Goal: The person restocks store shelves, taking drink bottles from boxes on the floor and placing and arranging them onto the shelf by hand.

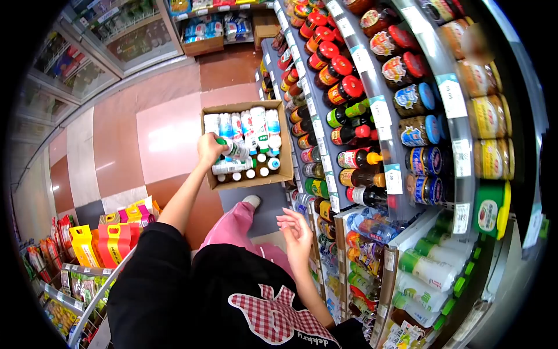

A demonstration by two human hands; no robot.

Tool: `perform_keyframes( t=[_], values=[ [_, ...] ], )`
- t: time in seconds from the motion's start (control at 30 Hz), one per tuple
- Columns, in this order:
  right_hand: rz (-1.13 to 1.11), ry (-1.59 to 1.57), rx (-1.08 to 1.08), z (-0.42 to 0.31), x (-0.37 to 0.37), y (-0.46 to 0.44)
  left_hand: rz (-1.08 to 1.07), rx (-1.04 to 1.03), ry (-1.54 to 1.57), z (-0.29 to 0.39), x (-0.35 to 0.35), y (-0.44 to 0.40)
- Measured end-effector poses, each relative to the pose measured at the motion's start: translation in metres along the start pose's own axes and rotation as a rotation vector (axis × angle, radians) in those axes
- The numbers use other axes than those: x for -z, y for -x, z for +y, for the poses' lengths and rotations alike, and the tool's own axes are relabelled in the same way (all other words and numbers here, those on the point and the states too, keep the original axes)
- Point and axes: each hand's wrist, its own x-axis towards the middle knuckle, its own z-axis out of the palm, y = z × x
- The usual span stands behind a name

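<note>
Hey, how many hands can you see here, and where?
2: the left hand holds a bottle at the open cardboard box; the right hand is beside the pink trousers. No others show.

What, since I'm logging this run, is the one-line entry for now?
left hand: gripping bottle | right hand: empty, loosely open | carton: white bottles inside
</note>
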Motion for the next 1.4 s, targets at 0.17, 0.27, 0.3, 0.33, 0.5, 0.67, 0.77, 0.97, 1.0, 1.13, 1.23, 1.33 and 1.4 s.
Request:
perform_keyframes(
  t=[0.17, 0.27, 0.3, 0.33, 0.5, 0.67, 0.77, 0.97, 1.0, 1.13, 1.23, 1.33, 1.4],
  values=[
    [0.024, 0.170, 0.062, -0.010, -0.003, 0.006, -0.181, -0.450, -0.348, 0.092, 0.062, 0.023],
    [0.080, 0.298, 0.204, -0.023, -0.012, 0.005, -0.270, -0.649, -0.454, 0.152, 0.106, 0.044],
    [0.104, 0.340, 0.252, -0.028, -0.015, 0.004, -0.283, -0.680, -0.468, 0.179, 0.126, 0.059],
    [0.139, 0.385, 0.343, -0.033, -0.018, 0.003, -0.297, -0.712, -0.484, 0.204, 0.146, 0.074],
    [0.284, 0.439, 0.630, -0.074, -0.022, 0.000, -0.253, -1.044, -0.275, 0.300, 0.222, 0.126],
    [0.458, 0.391, 0.754, -0.128, -0.001, 0.013, -0.236, -1.337, -0.184, 0.390, 0.270, 0.182],
    [0.550, 0.291, 0.864, -0.157, 0.020, 0.031, -0.201, -1.516, -0.082, 0.434, 0.286, 0.216],
    [0.786, 0.212, 0.978, -0.188, 0.059, 0.084, -0.376, -1.638, 0.071, 0.502, 0.308, 0.288],
    [0.853, 0.268, 1.017, -0.191, 0.065, 0.095, -0.426, -1.679, 0.146, 0.512, 0.307, 0.297],
    [1.018, 0.301, 1.217, -0.195, 0.083, 0.133, -0.680, -1.789, 0.182, 0.552, 0.311, 0.350],
    [1.128, 0.239, 1.276, -0.194, 0.093, 0.155, -0.745, -1.849, 0.201, 0.575, 0.312, 0.394],
    [1.216, 0.427, 1.288, -0.191, 0.112, 0.179, -0.754, -1.985, 0.190, 0.598, 0.305, 0.433],
    [1.317, 0.319, 1.261, -0.200, 0.118, 0.202, -0.851, -2.069, 0.291, 0.605, 0.293, 0.463]
  ],
)
